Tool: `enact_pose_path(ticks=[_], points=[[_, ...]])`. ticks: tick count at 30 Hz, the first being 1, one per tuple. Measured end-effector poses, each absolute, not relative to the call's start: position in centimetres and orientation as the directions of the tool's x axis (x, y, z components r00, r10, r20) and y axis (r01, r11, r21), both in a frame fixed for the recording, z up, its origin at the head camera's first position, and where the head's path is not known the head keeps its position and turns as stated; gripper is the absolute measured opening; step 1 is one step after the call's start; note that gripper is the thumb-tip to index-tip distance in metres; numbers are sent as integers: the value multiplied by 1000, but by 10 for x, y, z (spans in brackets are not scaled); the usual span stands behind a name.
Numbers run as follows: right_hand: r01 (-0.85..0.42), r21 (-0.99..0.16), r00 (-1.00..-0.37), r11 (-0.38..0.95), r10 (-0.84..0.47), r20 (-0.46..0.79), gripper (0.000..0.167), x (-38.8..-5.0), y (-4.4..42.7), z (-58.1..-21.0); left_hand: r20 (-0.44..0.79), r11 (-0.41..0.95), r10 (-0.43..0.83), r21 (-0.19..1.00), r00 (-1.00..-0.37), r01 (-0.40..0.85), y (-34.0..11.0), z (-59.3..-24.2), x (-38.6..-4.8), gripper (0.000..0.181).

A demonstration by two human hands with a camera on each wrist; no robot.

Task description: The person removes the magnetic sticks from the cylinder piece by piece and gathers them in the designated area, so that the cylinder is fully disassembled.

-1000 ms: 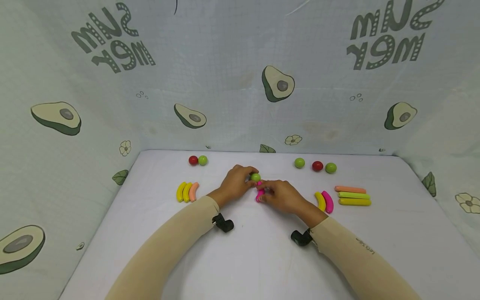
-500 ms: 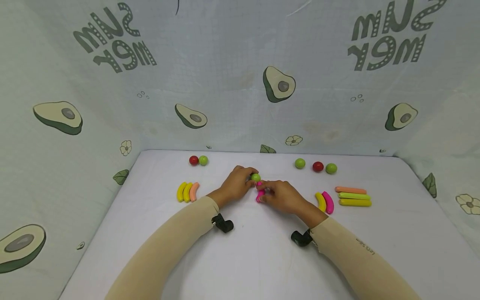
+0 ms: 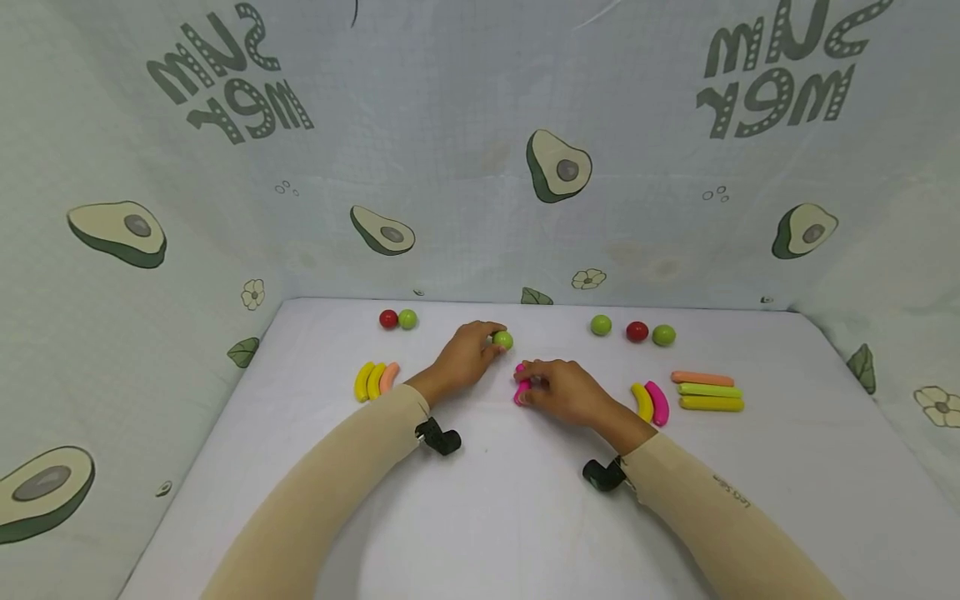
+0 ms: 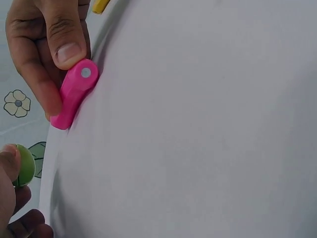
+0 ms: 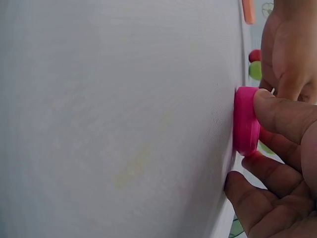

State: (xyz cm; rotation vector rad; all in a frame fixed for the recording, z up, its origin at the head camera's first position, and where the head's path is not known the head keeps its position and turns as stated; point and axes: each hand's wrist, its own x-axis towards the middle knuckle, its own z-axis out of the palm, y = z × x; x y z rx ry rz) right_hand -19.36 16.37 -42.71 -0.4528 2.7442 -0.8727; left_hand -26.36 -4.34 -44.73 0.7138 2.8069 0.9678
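Between the thumb and fingers of my left hand point(image 3: 462, 358) is a small green ball point(image 3: 503, 340), pinched near the middle of the table. The left wrist view also shows this green ball point(image 4: 26, 166) at its left edge. My right hand point(image 3: 566, 392) pinches a short pink curved stick point(image 3: 521, 395) by its two ends, just nearer than the ball and apart from it. A silvery round dot marks one end of the pink stick point(image 4: 77, 91) in the left wrist view. In the right wrist view the pink stick point(image 5: 246, 121) appears to touch the white surface.
At left lie curved yellow and orange sticks point(image 3: 372, 382), behind them a red ball point(image 3: 387, 319) beside a green one. At right are more balls point(image 3: 637, 332), a yellow and a pink curved stick point(image 3: 657, 403), and several straight sticks point(image 3: 708, 390). A printed curtain point(image 3: 465, 150) surrounds the white table.
My left hand has drawn the green ball back and slightly left, opening a gap between it and the pink stick. The right hand has stayed in place.
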Motion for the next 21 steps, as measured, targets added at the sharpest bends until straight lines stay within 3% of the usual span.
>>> enact_pose_path(ticks=[21], points=[[-162, -608, -936, 777, -316, -154, 30, -192, 162, -426, 184, 791, 309, 495, -933, 359, -91, -425, -287, 41]])
